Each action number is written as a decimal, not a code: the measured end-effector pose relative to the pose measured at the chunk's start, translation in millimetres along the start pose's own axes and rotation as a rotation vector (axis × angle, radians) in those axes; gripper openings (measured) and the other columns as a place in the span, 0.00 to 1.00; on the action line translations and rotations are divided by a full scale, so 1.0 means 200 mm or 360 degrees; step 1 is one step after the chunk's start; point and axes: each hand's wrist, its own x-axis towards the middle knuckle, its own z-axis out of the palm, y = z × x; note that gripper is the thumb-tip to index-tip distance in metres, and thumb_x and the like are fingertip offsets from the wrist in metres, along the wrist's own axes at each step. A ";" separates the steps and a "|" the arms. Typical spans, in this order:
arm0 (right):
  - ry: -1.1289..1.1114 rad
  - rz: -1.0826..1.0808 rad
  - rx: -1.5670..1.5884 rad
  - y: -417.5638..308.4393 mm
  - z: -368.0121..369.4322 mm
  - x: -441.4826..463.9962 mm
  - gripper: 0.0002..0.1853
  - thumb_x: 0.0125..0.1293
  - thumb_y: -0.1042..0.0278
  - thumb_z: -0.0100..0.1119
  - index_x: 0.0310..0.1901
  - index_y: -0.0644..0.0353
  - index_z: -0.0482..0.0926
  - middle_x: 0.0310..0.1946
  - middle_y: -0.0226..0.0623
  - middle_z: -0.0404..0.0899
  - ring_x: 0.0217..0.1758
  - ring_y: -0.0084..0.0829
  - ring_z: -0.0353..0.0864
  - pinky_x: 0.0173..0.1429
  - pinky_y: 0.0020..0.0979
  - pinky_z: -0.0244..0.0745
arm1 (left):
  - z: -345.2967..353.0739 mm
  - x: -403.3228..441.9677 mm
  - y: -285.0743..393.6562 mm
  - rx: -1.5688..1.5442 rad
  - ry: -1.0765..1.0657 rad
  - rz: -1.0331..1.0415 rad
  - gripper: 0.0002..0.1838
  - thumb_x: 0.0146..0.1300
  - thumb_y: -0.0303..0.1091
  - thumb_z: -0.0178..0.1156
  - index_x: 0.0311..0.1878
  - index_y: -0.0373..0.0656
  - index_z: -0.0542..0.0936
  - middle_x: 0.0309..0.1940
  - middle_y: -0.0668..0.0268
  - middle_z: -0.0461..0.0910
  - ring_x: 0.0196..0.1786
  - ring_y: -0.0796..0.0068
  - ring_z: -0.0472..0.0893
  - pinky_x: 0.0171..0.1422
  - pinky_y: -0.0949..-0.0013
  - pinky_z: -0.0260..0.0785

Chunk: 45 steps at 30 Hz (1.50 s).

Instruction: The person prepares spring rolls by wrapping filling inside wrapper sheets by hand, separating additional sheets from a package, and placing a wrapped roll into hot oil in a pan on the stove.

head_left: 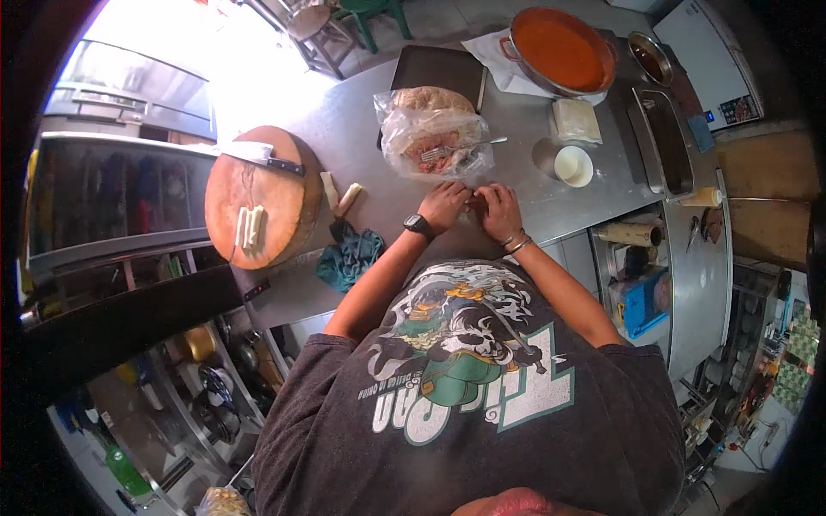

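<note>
My left hand (443, 208), with a black watch at its wrist, and my right hand (499, 211) are close together at the table's near edge. The fingers of both are curled in a pinch, and whatever lies between them is hidden. Just beyond them sits a clear plastic bag (400, 159) of pinkish filling (437, 142), with a fork (439, 153) resting in it. Behind is a bagged tan mass (434, 97). Left of my left hand lie pale rolls (348, 199) and a crumpled teal cloth (351, 258).
A round wooden board (280, 176) holds a knife (284, 165) and several white rolls (249, 227). To the right stand a white cup (574, 166), a wrapped pale stack (576, 120), a large pot of orange-red sauce (559, 52) and a metal pan (662, 142). A dark tray (439, 67) lies behind.
</note>
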 end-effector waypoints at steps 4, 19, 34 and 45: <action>0.0043 0.0162 0.0078 0.01 -0.06 0.01 0.14 0.61 0.69 0.65 0.49 0.54 0.78 0.46 0.40 0.80 0.51 0.47 0.78 0.57 0.46 0.71 | 0.06 0.03 -0.04 0.0162 0.0065 0.0089 0.18 0.60 0.34 0.61 0.55 0.46 0.80 0.46 0.60 0.80 0.53 0.55 0.80 0.60 0.53 0.71; 0.0696 0.0699 0.0436 0.05 -0.31 -0.18 0.11 0.68 0.68 0.65 0.48 0.60 0.78 0.45 0.38 0.85 0.46 0.33 0.83 0.47 0.32 0.76 | -0.19 -0.17 0.15 -0.3198 0.0214 -0.0901 0.20 0.79 0.35 0.47 0.68 0.36 0.68 0.51 0.60 0.75 0.49 0.66 0.79 0.53 0.64 0.74; 0.0855 0.0452 0.0193 0.07 -0.57 0.12 0.09 0.67 0.67 0.65 0.46 0.57 0.82 0.40 0.37 0.85 0.41 0.36 0.83 0.45 0.35 0.76 | -0.31 -0.35 0.23 -0.3085 0.0723 -0.0846 0.25 0.78 0.40 0.50 0.73 0.40 0.65 0.54 0.62 0.77 0.50 0.65 0.80 0.58 0.62 0.74; 0.1739 0.0829 -0.0006 0.88 -1.16 -0.20 0.06 0.67 0.73 0.63 0.45 0.60 0.83 0.37 0.35 0.84 0.38 0.29 0.81 0.45 0.29 0.77 | -0.17 -0.39 0.41 -0.2996 0.0741 -0.0950 0.25 0.77 0.38 0.52 0.73 0.43 0.64 0.64 0.59 0.74 0.53 0.65 0.77 0.62 0.61 0.71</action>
